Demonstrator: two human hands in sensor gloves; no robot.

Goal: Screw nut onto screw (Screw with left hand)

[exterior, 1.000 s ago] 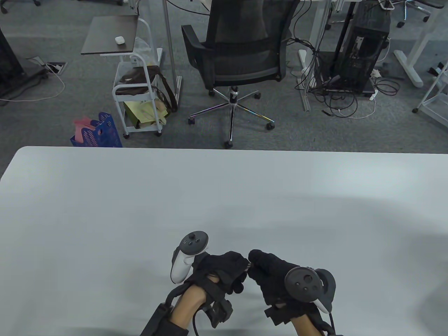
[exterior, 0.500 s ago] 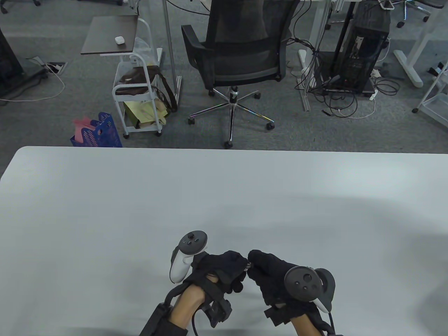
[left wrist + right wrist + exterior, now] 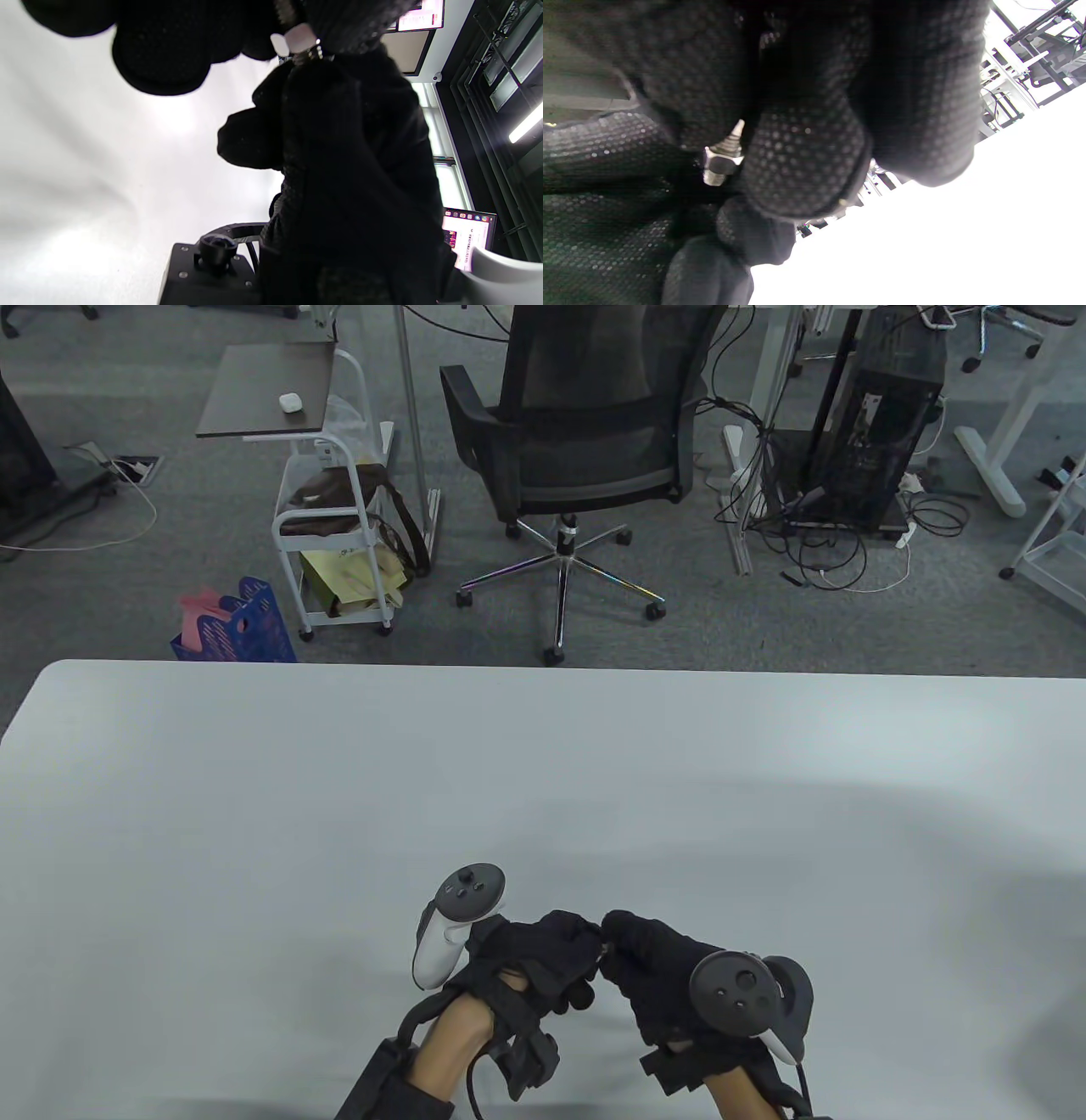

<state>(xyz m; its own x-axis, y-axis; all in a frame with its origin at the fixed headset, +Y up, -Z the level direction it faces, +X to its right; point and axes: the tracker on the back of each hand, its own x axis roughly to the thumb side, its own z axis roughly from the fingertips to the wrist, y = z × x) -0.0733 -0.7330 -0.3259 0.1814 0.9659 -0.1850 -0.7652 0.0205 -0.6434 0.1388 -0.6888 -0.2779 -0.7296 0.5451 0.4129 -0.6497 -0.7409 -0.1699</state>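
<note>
Both hands are held knuckle to knuckle just above the near edge of the surface (image 3: pixel 339 780), so the small parts meet right between their fingertips. The right hand (image 3: pixel 670 976) has its fingers curled tight around the screw (image 3: pixel 732 142), seemingly to keep it from turning. The left hand (image 3: pixel 543 963) pinches the nut (image 3: pixel 717 164), already sitting on the thread, where the left fingers (image 3: pixel 161 55) can twirl it; how far it is wound on I can't tell.
</note>
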